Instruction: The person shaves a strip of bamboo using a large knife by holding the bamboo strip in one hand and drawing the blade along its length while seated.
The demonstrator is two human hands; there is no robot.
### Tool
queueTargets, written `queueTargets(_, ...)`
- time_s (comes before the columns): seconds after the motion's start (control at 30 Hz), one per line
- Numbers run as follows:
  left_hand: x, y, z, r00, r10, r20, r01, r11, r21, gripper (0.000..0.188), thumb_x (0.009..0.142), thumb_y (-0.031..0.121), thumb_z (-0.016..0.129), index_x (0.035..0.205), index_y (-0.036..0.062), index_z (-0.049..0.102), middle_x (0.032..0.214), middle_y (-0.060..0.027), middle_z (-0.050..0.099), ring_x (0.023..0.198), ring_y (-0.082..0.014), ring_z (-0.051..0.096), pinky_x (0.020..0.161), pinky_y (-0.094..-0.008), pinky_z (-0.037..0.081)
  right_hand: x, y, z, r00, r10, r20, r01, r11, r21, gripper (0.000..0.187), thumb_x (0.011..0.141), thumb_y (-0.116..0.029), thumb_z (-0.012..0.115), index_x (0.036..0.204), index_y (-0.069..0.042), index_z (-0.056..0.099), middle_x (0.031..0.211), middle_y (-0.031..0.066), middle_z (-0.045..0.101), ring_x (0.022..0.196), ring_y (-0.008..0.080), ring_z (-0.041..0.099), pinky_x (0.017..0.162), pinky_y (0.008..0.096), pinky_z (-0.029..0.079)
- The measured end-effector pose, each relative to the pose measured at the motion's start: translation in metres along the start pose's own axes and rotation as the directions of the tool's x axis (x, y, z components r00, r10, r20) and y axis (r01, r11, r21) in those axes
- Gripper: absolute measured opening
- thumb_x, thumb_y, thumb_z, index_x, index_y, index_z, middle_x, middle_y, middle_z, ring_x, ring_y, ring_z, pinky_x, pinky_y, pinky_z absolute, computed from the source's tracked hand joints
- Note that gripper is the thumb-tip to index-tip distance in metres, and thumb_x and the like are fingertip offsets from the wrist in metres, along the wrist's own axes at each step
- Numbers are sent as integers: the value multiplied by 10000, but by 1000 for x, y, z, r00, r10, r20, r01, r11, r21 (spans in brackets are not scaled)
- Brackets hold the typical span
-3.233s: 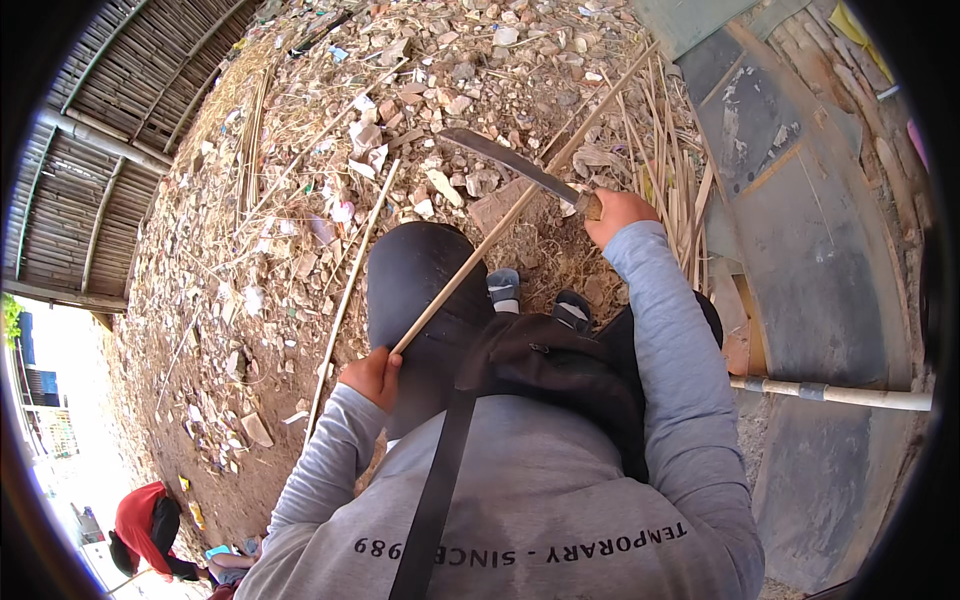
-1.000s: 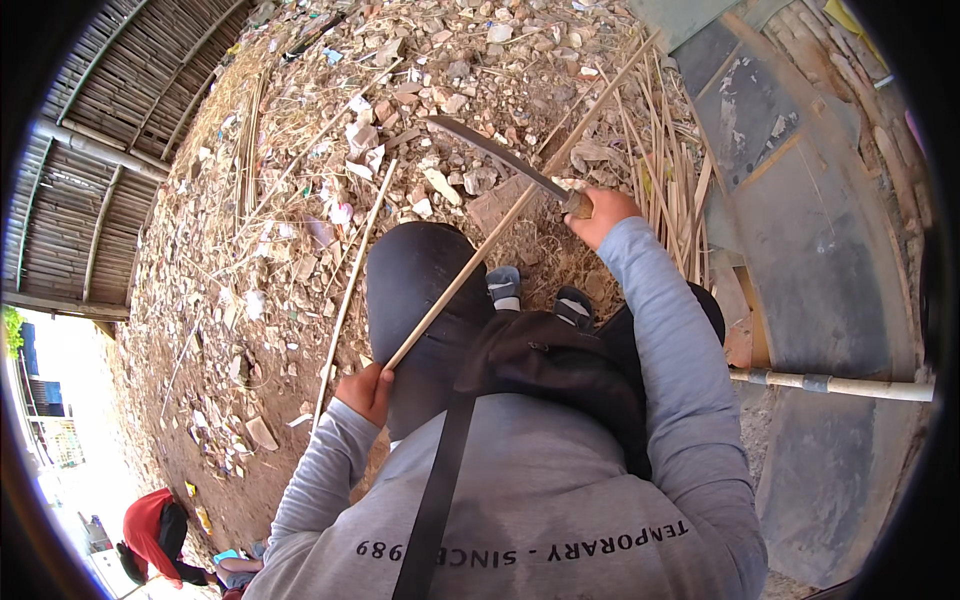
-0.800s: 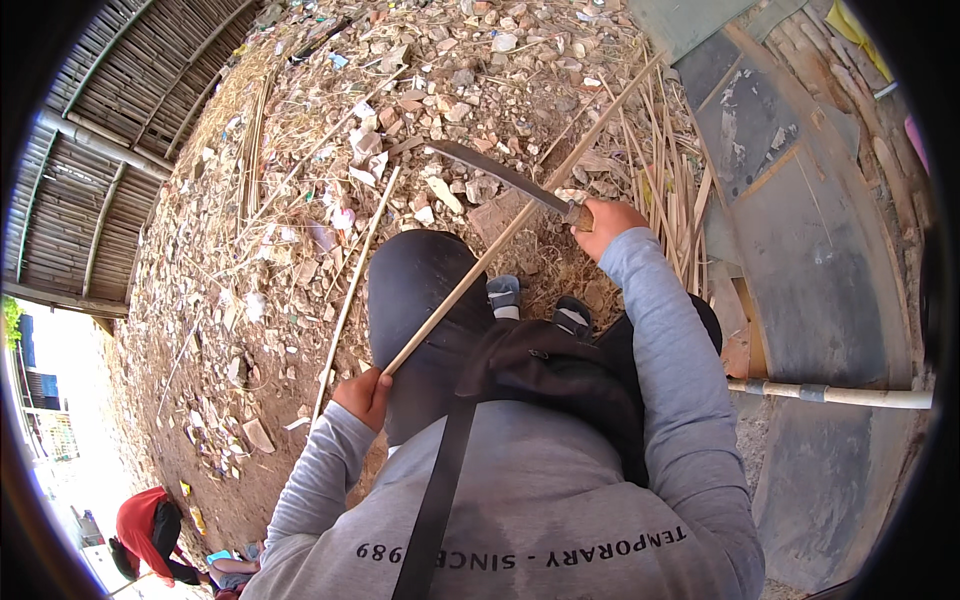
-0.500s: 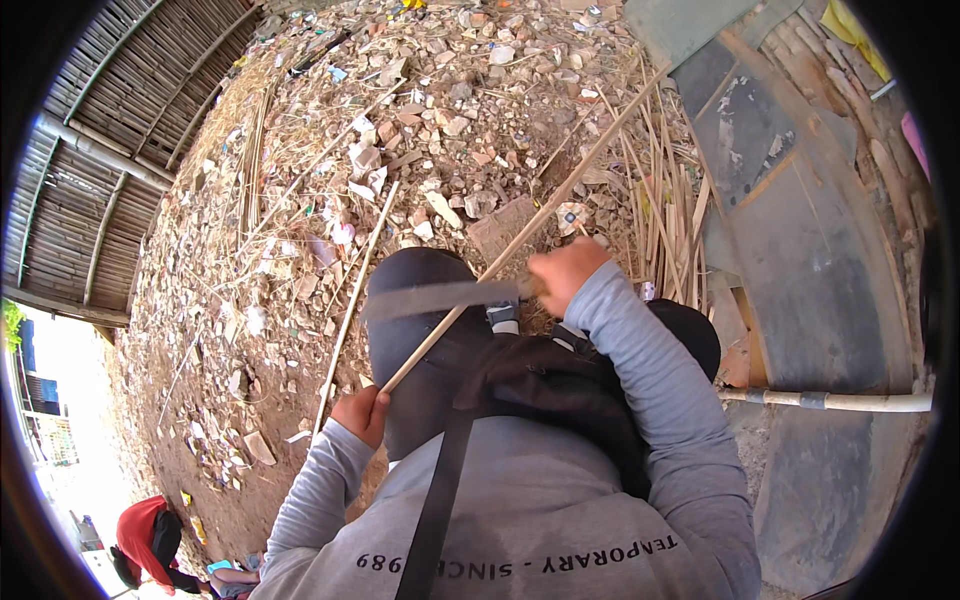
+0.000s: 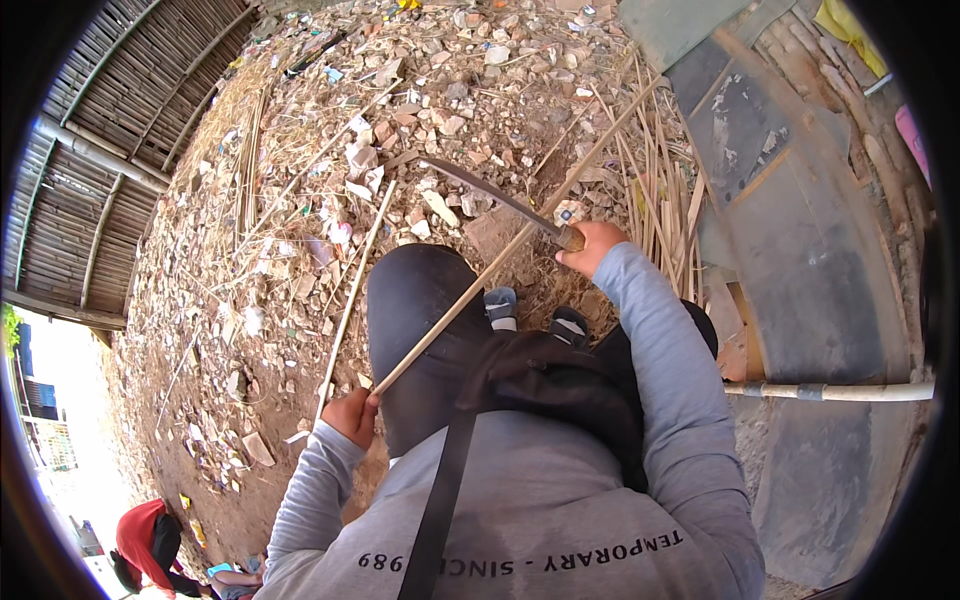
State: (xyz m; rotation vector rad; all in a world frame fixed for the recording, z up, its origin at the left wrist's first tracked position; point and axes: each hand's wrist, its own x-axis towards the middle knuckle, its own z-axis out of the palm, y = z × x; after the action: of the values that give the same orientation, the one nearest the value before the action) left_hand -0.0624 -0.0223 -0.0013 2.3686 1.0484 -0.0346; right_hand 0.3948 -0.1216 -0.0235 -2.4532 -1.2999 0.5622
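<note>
My left hand [image 5: 352, 416] is closed round the near end of a long, pale bamboo strip [image 5: 450, 312]. The strip slants away to the upper right, across my dark-clad left knee and out over the ground. In my right hand [image 5: 594, 246] is a machete [image 5: 490, 191], gripped by its wooden handle, its curved blade reaching out to the upper left. Near the handle, the blade crosses the strip; I cannot tell if they touch. A second thin bamboo strip [image 5: 357, 290] lies on the ground left of my knee.
Stones and rubble [image 5: 440, 130] cover the ground ahead. A pile of split bamboo strips [image 5: 668, 205] lies right of my right hand. Farther right are grey sheets [image 5: 800, 260] and a pale pole [image 5: 850, 392]. A bamboo wall [image 5: 100, 150] stands left. Someone in red [image 5: 142, 540] bends over at lower left.
My right hand has moved forward and slightly right with the machete. The blade has swung from over my knee to out above the rubble. My left hand has shifted slightly, still holding the strip.
</note>
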Motion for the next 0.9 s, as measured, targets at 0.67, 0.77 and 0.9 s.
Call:
queueTargets(0.67, -8, 5, -4, 999, -26, 36, 28, 998, -57, 327, 980, 274, 456, 806, 19, 566, 635, -187, 592, 619, -389, 610, 576, -444, 467, 5, -15, 0, 980, -77, -186, 9, 940, -342, 225, 733, -230, 695, 915, -112, 636, 770, 102, 680, 797, 315, 664, 789, 430, 491)
queueTargets(0.77, -11, -1, 3, 1000, -6, 16, 7, 998, -64, 336, 983, 279, 459, 795, 15, 549, 632, -194, 589, 615, -399, 602, 563, -453, 459, 2, -14, 0, 971, -88, -222, 12, 946, -323, 243, 707, -217, 718, 907, -109, 631, 781, 107, 679, 786, 325, 657, 764, 437, 483)
queueTargets(0.9, -6, -1, 3, 996, -47, 72, 58, 987, -148, 369, 987, 304, 457, 806, -2, 554, 646, -191, 600, 627, -381, 613, 586, -434, 472, -5, -16, 5, 878, -225, -422, 101, 950, -297, 277, 669, -184, 748, 896, -100, 612, 786, 112, 677, 775, 332, 648, 743, 443, 467)
